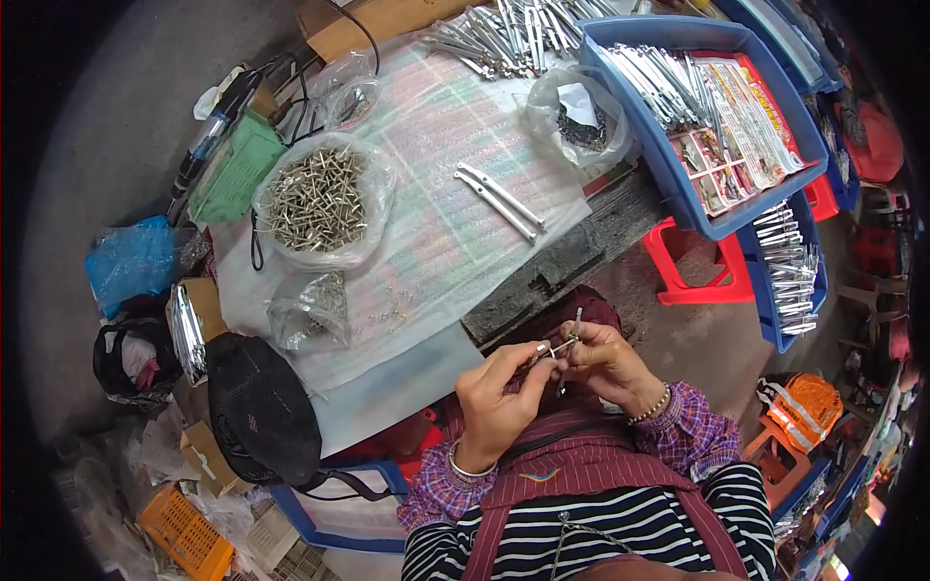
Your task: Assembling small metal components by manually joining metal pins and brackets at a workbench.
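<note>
In front of my apron, both hands are raised close together and nearly touching. My left hand (502, 395) pinches a small metal pin (561, 349) between thumb and fingertips. My right hand (610, 366) grips a slim metal bar (578, 317) that stands roughly upright, and the pin's end meets it. Fingers cover much of both pieces. On the table beyond lie two silver metal bars (499, 201), side by side. A plastic-lined tub of metal pins (318, 201) stands to their left, and a small clear bag of tiny parts (310, 308) sits nearer me.
A plastic bag of small black parts (581, 121) and a heap of metal bars (518, 39) are at the back. To the right is a blue tray (715, 228) of bars, above a red stool (693, 288). A black cap (260, 407) lies at the near left.
</note>
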`<action>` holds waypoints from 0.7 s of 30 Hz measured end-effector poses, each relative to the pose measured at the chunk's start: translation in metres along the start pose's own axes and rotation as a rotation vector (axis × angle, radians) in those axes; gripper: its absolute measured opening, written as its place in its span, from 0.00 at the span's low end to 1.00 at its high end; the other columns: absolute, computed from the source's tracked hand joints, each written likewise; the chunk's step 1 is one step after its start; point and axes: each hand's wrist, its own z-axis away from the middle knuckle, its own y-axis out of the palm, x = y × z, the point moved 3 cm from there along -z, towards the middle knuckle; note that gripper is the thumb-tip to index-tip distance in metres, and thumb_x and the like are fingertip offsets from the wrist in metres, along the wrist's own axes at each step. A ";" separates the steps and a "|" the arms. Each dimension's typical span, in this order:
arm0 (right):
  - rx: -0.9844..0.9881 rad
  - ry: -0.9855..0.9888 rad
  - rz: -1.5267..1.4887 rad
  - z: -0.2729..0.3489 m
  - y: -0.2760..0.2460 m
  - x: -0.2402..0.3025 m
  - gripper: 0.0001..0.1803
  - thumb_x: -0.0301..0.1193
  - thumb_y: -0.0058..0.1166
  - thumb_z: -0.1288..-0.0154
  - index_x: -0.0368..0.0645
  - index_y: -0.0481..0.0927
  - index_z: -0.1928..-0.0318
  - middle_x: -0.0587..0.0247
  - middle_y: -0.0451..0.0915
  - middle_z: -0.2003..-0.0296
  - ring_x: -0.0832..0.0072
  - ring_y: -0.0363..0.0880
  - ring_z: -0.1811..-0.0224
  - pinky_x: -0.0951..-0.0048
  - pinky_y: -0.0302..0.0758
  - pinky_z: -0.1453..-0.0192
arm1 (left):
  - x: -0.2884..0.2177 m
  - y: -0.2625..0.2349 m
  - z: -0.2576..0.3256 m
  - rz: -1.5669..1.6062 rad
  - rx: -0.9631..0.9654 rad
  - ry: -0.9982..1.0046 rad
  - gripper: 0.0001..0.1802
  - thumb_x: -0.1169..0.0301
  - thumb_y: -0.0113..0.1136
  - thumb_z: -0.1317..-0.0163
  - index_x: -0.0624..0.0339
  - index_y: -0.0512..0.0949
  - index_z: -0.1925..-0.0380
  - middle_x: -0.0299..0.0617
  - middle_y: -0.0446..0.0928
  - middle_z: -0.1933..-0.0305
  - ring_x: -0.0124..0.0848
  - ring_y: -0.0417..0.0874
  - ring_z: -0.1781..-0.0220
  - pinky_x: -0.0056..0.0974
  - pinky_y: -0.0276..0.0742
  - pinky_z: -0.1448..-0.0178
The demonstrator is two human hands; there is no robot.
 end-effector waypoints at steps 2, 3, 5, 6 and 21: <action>-0.003 -0.006 0.004 0.001 0.001 0.000 0.11 0.21 0.54 0.41 0.39 0.75 0.56 0.62 0.79 0.68 0.74 0.80 0.65 0.73 0.78 0.59 | -0.001 0.000 -0.001 -0.011 0.002 0.026 0.09 0.82 0.64 0.53 0.67 0.80 0.68 0.44 0.81 0.70 0.27 0.82 0.70 0.28 0.76 0.65; -0.028 -0.032 0.033 0.003 0.002 0.001 0.11 0.21 0.54 0.41 0.39 0.75 0.57 0.62 0.78 0.68 0.74 0.79 0.66 0.75 0.77 0.60 | -0.001 0.000 -0.001 -0.010 0.001 0.024 0.09 0.82 0.64 0.53 0.67 0.80 0.68 0.44 0.81 0.70 0.27 0.82 0.70 0.28 0.76 0.65; -0.055 -0.056 0.064 0.006 0.007 0.003 0.11 0.21 0.54 0.42 0.39 0.75 0.57 0.63 0.78 0.69 0.75 0.79 0.67 0.77 0.76 0.61 | -0.004 -0.001 -0.002 -0.001 -0.006 0.085 0.09 0.82 0.64 0.53 0.67 0.80 0.69 0.44 0.81 0.71 0.26 0.81 0.71 0.27 0.75 0.66; -0.056 -0.120 0.131 0.006 0.010 0.005 0.11 0.20 0.54 0.42 0.37 0.76 0.58 0.64 0.77 0.69 0.76 0.78 0.67 0.79 0.75 0.62 | -0.003 0.000 -0.002 -0.004 -0.006 0.081 0.09 0.82 0.64 0.53 0.67 0.80 0.69 0.44 0.81 0.71 0.26 0.81 0.71 0.27 0.75 0.66; -0.185 -0.464 0.583 0.010 0.026 0.016 0.06 0.20 0.58 0.46 0.32 0.80 0.66 0.68 0.73 0.70 0.83 0.73 0.68 0.82 0.70 0.64 | 0.035 0.008 0.005 0.617 0.048 -0.343 0.07 0.84 0.57 0.44 0.74 0.76 0.64 0.47 0.80 0.68 0.30 0.82 0.66 0.31 0.79 0.60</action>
